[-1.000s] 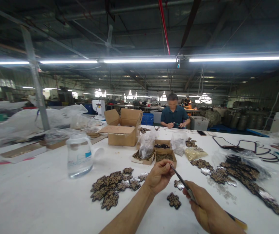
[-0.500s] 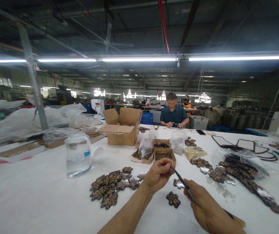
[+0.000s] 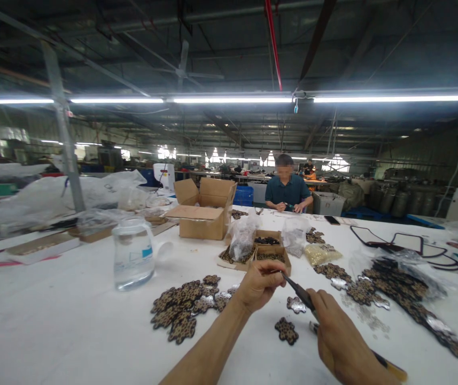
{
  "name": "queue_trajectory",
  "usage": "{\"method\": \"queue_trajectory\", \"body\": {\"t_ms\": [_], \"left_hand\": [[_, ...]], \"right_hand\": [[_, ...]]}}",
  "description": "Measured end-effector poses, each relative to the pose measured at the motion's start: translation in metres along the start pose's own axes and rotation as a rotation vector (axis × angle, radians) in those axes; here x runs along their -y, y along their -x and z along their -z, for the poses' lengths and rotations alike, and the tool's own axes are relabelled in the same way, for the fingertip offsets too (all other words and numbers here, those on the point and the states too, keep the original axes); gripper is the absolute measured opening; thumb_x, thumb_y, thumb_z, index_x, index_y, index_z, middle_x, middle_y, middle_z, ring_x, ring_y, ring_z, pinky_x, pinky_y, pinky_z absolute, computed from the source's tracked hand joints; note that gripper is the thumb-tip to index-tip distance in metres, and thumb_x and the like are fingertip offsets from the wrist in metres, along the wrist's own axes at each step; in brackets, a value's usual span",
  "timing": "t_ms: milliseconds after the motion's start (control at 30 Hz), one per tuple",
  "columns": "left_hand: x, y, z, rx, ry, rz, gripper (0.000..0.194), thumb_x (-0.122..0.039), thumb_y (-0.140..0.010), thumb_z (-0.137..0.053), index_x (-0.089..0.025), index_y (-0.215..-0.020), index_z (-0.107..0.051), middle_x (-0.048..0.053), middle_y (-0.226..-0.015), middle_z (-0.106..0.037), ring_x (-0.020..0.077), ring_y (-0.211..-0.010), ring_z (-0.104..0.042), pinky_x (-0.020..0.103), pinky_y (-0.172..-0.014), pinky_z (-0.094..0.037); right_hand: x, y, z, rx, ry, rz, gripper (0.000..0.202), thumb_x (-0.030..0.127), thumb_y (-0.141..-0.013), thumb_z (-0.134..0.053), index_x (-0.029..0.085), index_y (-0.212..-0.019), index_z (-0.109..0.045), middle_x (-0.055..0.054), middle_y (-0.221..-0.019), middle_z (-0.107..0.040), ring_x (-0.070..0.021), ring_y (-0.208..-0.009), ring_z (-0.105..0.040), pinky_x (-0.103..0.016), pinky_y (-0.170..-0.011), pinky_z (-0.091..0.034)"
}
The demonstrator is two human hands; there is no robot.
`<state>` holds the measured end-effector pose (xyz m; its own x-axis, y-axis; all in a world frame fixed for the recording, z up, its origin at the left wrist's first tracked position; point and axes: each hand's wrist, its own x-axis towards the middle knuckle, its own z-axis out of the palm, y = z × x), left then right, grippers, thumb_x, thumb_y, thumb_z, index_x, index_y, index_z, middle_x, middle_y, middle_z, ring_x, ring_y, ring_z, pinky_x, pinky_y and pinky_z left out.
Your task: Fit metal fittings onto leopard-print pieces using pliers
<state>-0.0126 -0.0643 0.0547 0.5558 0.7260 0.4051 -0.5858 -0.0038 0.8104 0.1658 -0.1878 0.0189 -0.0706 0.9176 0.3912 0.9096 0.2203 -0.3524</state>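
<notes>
"Where was the tapered hand tool (image 3: 301, 295)?"

"Above the worktop (image 3: 72, 326), gripped by the right hand (image 3: 335, 332), its tip meeting the left hand (image 3: 261, 287). Those left fingers were pinched, seemingly on a small piece hidden from view; I couldn't identify it."

"What might have gone wrong?"

"With so little to bite on, the tip could have slid and jabbed a fingertip. A loosened pinch could have lost the small piece among the scattered clear bits (image 3: 367, 315). And a low right hand might have nudged the leopard-print bear patch (image 3: 286, 331) lying near it."
</notes>
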Motion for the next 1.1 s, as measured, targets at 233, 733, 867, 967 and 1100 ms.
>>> {"method": "queue_trajectory", "body": {"t_ms": [233, 733, 867, 967, 1100], "left_hand": [[-0.004, 0.0, 0.0, 0.015, -0.078, -0.021, 0.024, -0.025, -0.065, -0.087, -0.011, -0.081, -0.078, 0.008, -0.084, -0.062, 0.0116, -0.066, -0.054, 0.026, -0.061, -0.039], [0.002, 0.0, 0.002, 0.011, -0.042, -0.048, 0.02, -0.021, -0.065, -0.087, -0.012, -0.082, -0.079, 0.007, -0.089, -0.061, 0.0108, -0.068, -0.056, 0.025, -0.061, -0.039], [0.006, -0.001, 0.004, 0.003, -0.036, -0.05, 0.021, -0.021, -0.066, -0.087, -0.012, -0.083, -0.079, 0.006, -0.087, -0.061, 0.0101, -0.067, -0.056, 0.024, -0.061, -0.039], [0.006, -0.002, 0.004, 0.0, -0.043, -0.046, 0.023, -0.023, -0.066, -0.087, -0.011, -0.084, -0.079, 0.007, -0.087, -0.061, 0.0103, -0.067, -0.056, 0.025, -0.061, -0.04], [0.005, -0.002, 0.004, -0.017, -0.031, -0.047, 0.025, -0.023, -0.064, -0.088, -0.011, -0.083, -0.079, 0.008, -0.089, -0.063, 0.0106, -0.066, -0.057, 0.025, -0.06, -0.04]], "right_hand": [[-0.004, -0.001, -0.006, -0.063, 0.067, 0.012, 0.08, -0.006, -0.064, -0.043, 0.014, -0.142, -0.04, -0.015, -0.12, -0.053, -0.029, -0.11, -0.049, -0.037, -0.094, -0.044], [-0.002, -0.002, -0.007, -0.12, 0.117, 0.011, 0.079, -0.01, -0.063, -0.041, 0.01, -0.14, -0.042, -0.017, -0.121, -0.051, -0.0305, -0.112, -0.046, -0.041, -0.096, -0.045], [-0.003, -0.002, -0.008, -0.121, 0.118, 0.008, 0.079, -0.01, -0.061, -0.041, 0.009, -0.137, -0.044, -0.016, -0.12, -0.051, -0.03, -0.112, -0.046, -0.04, -0.096, -0.044], [-0.005, -0.002, -0.008, -0.117, 0.108, 0.013, 0.079, -0.009, -0.061, -0.041, 0.01, -0.138, -0.043, -0.016, -0.119, -0.051, -0.03, -0.111, -0.046, -0.04, -0.095, -0.045], [-0.006, -0.003, -0.009, -0.12, 0.098, 0.02, 0.079, -0.008, -0.06, -0.043, 0.01, -0.137, -0.044, -0.016, -0.117, -0.051, -0.0302, -0.111, -0.047, -0.039, -0.093, -0.045]]}}
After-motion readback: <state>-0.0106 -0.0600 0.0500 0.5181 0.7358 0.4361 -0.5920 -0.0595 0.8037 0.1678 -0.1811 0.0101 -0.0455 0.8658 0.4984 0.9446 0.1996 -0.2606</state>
